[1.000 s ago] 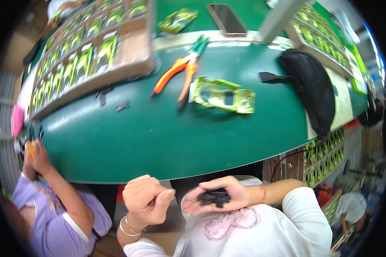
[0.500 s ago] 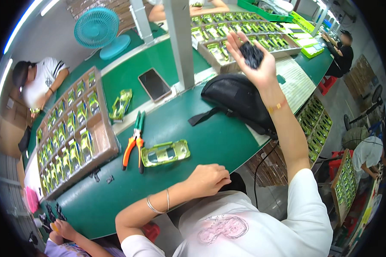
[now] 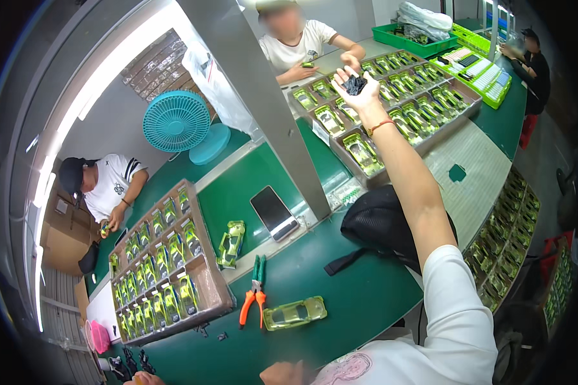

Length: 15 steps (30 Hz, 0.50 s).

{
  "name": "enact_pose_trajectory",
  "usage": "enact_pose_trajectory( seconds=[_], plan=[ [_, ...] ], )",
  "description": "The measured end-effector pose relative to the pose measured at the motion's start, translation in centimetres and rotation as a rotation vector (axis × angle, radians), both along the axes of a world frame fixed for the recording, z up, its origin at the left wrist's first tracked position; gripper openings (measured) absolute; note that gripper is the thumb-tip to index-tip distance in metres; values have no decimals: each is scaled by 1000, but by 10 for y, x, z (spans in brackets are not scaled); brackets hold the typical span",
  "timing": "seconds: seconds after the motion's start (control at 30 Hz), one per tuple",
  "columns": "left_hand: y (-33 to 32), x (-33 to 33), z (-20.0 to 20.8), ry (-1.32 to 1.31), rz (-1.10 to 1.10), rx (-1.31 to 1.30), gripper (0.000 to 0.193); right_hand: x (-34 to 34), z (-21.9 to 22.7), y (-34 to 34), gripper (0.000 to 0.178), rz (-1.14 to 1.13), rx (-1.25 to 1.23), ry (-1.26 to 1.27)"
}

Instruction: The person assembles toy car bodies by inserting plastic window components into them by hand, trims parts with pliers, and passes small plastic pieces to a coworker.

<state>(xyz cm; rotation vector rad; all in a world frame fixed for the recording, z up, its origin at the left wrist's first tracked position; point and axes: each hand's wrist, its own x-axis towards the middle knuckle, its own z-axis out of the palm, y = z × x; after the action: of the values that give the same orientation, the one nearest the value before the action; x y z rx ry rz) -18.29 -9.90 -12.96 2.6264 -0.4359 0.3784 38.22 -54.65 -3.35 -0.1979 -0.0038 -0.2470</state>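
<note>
My right hand (image 3: 365, 101) is stretched far out, palm up, over a box of green toy car bodies (image 3: 401, 138). A heap of small black parts (image 3: 354, 85) rests in its palm, the fingers spread around them. Just beyond my fingertips is a co-worker's hand (image 3: 350, 59). My left hand (image 3: 282, 373) lies low at the picture's lower edge, blurred and partly cut off, so its fingers cannot be made out. On the table above it lie a translucent green car shell (image 3: 295, 313) and pliers (image 3: 253, 296) with orange and green grips.
A second box of green cars (image 3: 221, 289) stands at left. A phone (image 3: 274, 212), another green car piece (image 3: 231, 244) and a black bag (image 3: 382, 221) lie around a grey post (image 3: 263, 96). Loose black bits (image 3: 222, 335) sit near the left box. Another co-worker (image 3: 115, 186) works at far left.
My right hand has reached farther forward with the black parts, close to a co-worker's hand. The view has tilted upward; my left hand now sits at the lower edge.
</note>
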Motion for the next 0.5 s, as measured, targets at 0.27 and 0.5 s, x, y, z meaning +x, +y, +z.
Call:
enact_pose_trajectory(
  seconds=[0.27, 0.5],
  plan=[
    [26, -5, -49, 3, -26, 102, 40, 94, -9, -17, 60, -142, -26, 152],
    [66, -51, -119, 284, 12, 343, 35, 139, -23, -25, 50, -416, -694, 262]
  ],
)
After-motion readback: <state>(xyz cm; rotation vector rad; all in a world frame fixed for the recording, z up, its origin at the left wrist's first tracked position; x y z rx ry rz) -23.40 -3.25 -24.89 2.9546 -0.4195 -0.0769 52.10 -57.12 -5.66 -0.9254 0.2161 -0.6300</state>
